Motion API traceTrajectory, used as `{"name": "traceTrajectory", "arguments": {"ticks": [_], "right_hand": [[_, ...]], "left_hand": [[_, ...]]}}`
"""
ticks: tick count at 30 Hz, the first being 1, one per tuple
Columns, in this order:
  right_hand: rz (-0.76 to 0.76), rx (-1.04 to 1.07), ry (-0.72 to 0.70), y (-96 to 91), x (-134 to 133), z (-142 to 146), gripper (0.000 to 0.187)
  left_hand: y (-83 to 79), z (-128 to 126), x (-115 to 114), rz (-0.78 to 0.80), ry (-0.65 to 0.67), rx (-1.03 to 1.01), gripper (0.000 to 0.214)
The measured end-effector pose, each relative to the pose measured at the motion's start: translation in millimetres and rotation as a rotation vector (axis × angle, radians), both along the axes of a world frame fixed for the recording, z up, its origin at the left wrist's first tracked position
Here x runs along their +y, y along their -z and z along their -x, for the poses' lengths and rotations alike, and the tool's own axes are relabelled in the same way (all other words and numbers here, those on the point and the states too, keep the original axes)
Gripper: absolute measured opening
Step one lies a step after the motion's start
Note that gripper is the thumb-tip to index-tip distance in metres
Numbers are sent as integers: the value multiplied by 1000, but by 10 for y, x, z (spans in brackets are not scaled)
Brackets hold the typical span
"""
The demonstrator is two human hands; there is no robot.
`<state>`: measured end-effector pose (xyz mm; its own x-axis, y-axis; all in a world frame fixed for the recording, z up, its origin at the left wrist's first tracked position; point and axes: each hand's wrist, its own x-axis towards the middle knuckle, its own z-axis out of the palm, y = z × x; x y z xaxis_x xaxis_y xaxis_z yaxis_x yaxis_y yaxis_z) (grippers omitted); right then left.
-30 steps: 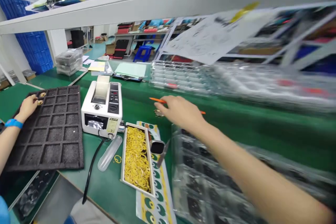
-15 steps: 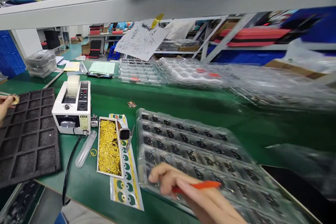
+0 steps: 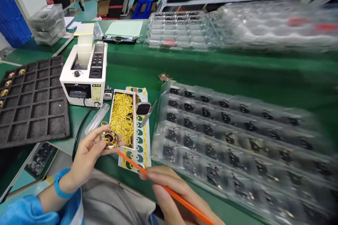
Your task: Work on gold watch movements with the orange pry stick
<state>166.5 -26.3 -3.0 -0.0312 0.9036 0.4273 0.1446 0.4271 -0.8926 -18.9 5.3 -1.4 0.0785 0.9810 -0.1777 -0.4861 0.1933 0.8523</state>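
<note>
My left hand (image 3: 87, 156) pinches a small round gold-coloured part (image 3: 109, 139) just in front of the white tray of yellow rings (image 3: 123, 117). My right hand (image 3: 171, 190) grips a thin orange stick (image 3: 169, 190), whose tip points up at the round part. A clear blister tray (image 3: 237, 140) with several small dark parts lies to the right of both hands. A black foam tray (image 3: 31, 102) at the left holds a few gold parts along its far left edge. A blue band circles my left wrist.
A white tape dispenser (image 3: 84, 74) stands behind the ring tray, its black cable (image 3: 79, 137) running to the table edge. A single loose round part (image 3: 164, 77) lies on the green mat (image 3: 211, 74). More clear trays (image 3: 185, 28) are stacked at the back.
My left hand came from the black foam tray to the table's front edge with a round part in it. My right hand drew the orange stick back toward me, and the view tilted down.
</note>
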Motion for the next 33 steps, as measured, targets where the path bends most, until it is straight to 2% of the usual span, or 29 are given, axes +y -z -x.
{"name": "traceTrajectory", "arguments": {"ticks": [5, 10, 14, 18, 20, 22, 27, 33], "right_hand": [[-70, -46, 14, 103, 27, 79, 24], [-190, -75, -169, 149, 168, 2, 25], [-378, -241, -286, 134, 248, -108, 25], [-564, -501, -283, 66, 249, -189, 29], [-608, -578, -258, 48, 223, -208, 27], [-576, -557, -207, 56, 188, -205, 23], [-352, -279, -13, 133, 131, -73, 22], [-344, -201, 82, 217, 97, 111, 30]], "left_hand": [[48, -14, -100, -55, 73, 32, 32], [24, 66, -86, -51, 149, 31, 32], [-6, 120, -73, -6, 240, 36, 33], [10, 129, -83, 39, 249, 56, 33], [29, 111, -89, 54, 238, 58, 30], [44, 78, -97, 68, 222, 51, 29], [45, -23, -131, 81, 176, 80, 32], [71, -73, -150, 58, 119, 93, 33]]}}
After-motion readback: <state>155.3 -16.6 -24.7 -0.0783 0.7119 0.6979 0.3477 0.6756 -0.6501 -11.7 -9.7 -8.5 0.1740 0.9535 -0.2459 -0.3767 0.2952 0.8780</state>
